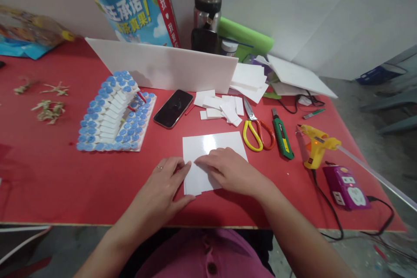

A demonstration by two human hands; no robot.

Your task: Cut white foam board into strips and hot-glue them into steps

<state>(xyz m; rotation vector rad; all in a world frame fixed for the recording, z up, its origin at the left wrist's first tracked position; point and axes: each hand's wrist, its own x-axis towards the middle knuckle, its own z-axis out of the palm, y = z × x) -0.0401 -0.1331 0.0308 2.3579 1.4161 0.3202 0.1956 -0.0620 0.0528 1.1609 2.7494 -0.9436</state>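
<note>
A white rectangular foam sheet [213, 145] lies flat on the red table [48, 173] right in front of me. My left hand [166, 182] rests at its left edge, thumb and fingers pinching that edge. My right hand [228, 169] lies palm down on the sheet's lower middle, fingers curled and pointing left toward the other hand. Both hands touch the sheet, which stays on the table.
Behind the sheet lie a black phone [173, 108], several small white foam pieces [221, 106], yellow and red scissors [256, 130], a green utility knife [282, 134], a yellow glue gun [316, 145] and a purple power strip [347, 186]. A blue-and-white model [114, 113] sits left, a long white board [169, 67] behind.
</note>
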